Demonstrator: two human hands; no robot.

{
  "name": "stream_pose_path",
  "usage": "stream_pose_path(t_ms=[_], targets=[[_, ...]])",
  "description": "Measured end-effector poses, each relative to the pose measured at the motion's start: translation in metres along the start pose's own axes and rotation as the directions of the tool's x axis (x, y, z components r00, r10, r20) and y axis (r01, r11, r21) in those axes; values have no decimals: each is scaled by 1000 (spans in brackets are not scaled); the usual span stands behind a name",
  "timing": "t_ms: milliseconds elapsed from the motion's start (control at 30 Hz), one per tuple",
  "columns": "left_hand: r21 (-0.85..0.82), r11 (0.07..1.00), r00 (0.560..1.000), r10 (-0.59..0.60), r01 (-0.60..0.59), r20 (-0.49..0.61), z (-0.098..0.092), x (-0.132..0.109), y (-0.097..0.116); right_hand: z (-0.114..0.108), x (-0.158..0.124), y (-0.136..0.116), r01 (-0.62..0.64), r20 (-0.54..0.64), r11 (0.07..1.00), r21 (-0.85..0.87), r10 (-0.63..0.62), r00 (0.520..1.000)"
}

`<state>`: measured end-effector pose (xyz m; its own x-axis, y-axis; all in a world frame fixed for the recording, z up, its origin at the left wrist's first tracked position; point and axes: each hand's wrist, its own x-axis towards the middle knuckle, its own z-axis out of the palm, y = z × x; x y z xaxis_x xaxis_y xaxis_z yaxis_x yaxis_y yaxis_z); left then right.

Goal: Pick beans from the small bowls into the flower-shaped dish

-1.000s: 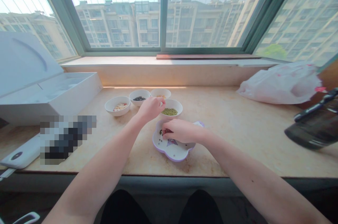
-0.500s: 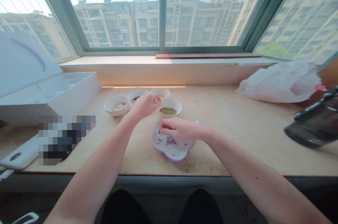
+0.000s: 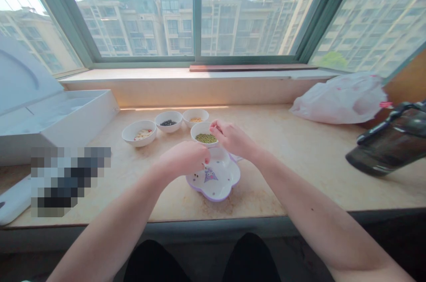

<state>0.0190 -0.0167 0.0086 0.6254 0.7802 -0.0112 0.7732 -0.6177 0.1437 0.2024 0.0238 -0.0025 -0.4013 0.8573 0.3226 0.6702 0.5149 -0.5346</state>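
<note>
My left hand [image 3: 188,158] is over the left part of a purple-rimmed, flower-shaped dish [image 3: 218,189], fingers pinched downward; what they hold is too small to name. A few small dark bits and a printed figure show in the dish. My right hand [image 3: 231,135] is at the right rim of a white bowl of green beans [image 3: 206,138], its fingertips pressed together above it, their contents hidden. Behind stand a bowl of black beans [image 3: 168,121] and a bowl of yellow bits [image 3: 195,118]. A bowl of pale pieces [image 3: 140,133] is further left.
An open white box [image 3: 80,115] stands at the left, with a blurred dark object [image 3: 69,180] before it. A white plastic bag [image 3: 339,98] and a dark transparent container [image 3: 389,140] are at the right. A window rises behind the counter.
My left hand has come down from the back bowls to the flower-shaped dish. My right hand has moved up from the dish to the green bean bowl. The view has shifted slightly.
</note>
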Motion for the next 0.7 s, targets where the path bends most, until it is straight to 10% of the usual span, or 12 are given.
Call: stream_pose_path(t_ms=[133,700], targets=[[66,998,992,0,-8,126,2,3,6,0,0,2,-65,-57,990,-128,58,997],[87,995,996,36,-43,84,5,4,10,1,-1,2,-123,-12,985,-123,123,992]])
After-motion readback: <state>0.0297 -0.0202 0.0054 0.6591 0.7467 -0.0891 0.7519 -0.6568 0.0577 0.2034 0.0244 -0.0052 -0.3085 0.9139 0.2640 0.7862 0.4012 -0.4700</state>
